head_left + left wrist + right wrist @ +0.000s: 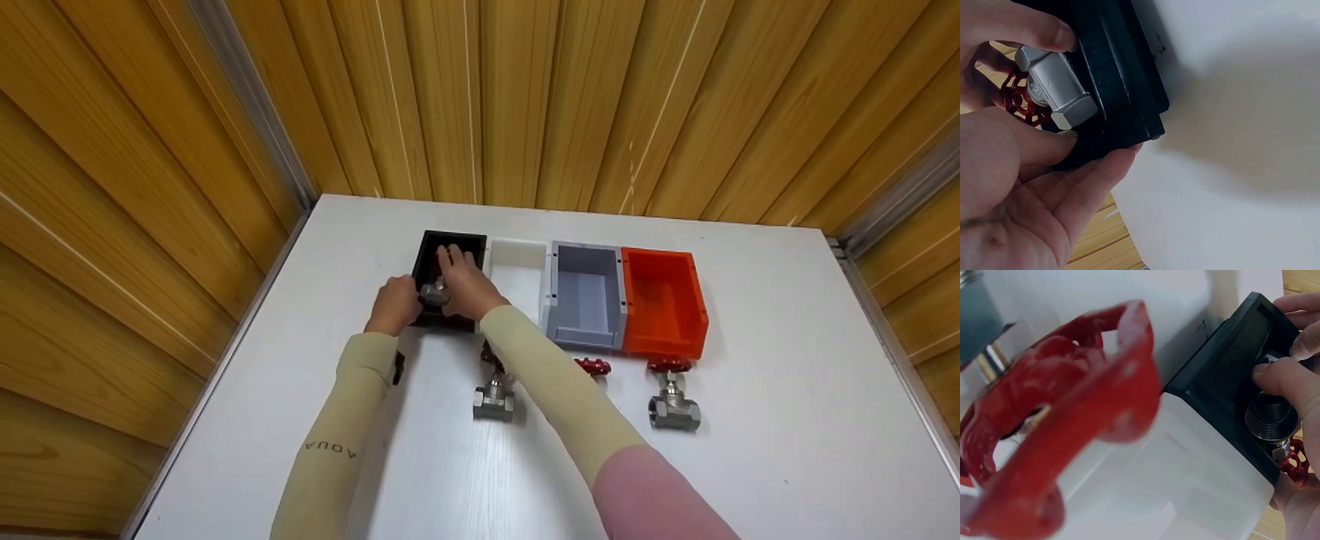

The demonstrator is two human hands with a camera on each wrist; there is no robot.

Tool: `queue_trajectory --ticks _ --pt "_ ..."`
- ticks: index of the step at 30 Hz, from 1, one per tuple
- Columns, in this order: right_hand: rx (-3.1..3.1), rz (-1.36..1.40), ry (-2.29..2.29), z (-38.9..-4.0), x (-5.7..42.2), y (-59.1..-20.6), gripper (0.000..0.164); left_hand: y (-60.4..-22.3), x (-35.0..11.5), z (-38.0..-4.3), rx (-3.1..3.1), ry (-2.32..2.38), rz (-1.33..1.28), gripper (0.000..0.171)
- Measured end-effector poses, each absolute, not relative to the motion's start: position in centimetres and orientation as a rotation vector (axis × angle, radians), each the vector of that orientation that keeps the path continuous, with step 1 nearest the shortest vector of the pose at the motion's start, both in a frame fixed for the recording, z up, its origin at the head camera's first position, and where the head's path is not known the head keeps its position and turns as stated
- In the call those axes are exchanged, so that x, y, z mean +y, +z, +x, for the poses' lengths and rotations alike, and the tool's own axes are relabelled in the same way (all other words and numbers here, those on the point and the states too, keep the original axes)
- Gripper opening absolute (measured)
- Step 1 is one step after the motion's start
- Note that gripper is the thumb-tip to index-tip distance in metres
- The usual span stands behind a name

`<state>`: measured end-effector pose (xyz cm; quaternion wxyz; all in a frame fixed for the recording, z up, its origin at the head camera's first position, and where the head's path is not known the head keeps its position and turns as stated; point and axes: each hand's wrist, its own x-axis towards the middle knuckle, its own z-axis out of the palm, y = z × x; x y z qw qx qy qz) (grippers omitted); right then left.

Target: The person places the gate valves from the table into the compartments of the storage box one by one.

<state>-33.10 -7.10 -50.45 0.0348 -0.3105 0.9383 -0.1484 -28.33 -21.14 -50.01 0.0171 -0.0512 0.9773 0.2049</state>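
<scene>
Head view: valve [433, 293] in right grip [468, 288]

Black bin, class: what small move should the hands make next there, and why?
Probably settle the held valve onto the floor of the black bin, because the right hand holds it within the walls while the left hand grips the bin's side.

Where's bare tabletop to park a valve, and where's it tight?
Free: table right of the orange bin and rightmost valve; table left of the black bin and left forearm. Crowded: the black bin, between left hand, right hand and held valve; the bins' near side, with other valves around the right forearm.
</scene>
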Motion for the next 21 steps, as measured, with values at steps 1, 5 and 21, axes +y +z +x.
queue_trajectory --ticks 1,5,21 --pt "2.887 -0.951 -0.457 -33.17 -7.12 -50.51 0.108 -50.01 -21.1 -28.35 3.037 0.638 -0.159 0.013" --pt "2.888 -0.942 -0.449 -33.35 -7.29 -50.63 0.107 -49.94 -21.03 -28.41 3.029 0.632 -0.177 0.014" --pt "2.935 -0.998 -0.238 -33.35 -7.69 -50.73 0.098 -49.92 -21.05 -28.27 3.057 0.628 -0.159 0.008"
